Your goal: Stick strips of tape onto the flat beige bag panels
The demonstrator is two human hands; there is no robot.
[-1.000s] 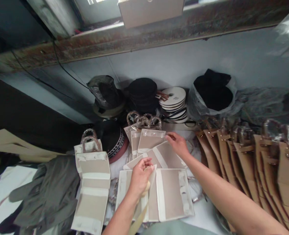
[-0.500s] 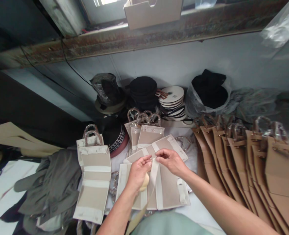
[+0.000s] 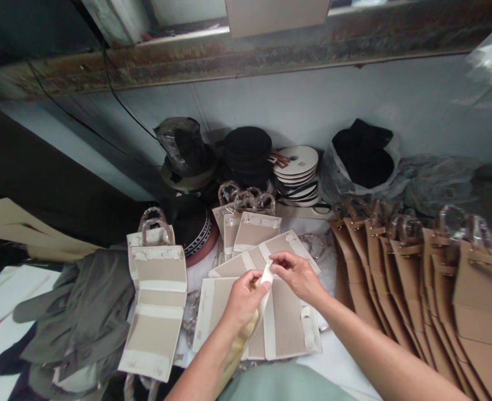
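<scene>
White worktop [image 3: 327, 359], cream strip [image 3: 264, 287] slanting bodyward, pinched between left hand [image 3: 242, 298] and right hand [image 3: 296, 275]

Bag panels [image 3: 288, 328] — greyish beige, white strips [image 3: 270, 334]; neighbouring bags [image 3: 480, 312] — plain tan.

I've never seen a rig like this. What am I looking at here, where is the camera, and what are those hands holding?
This view comes from one camera worn on a person's head, looking down at their own two bare hands; there is no machine. The left hand pinches a narrow white strip, and the right hand is beside it, fingers near its top end. Beneath them lie flat beige bag panels with white bands. To the right stand rows of tan bags with plastic-wrapped handles, and behind are white spools.
</scene>
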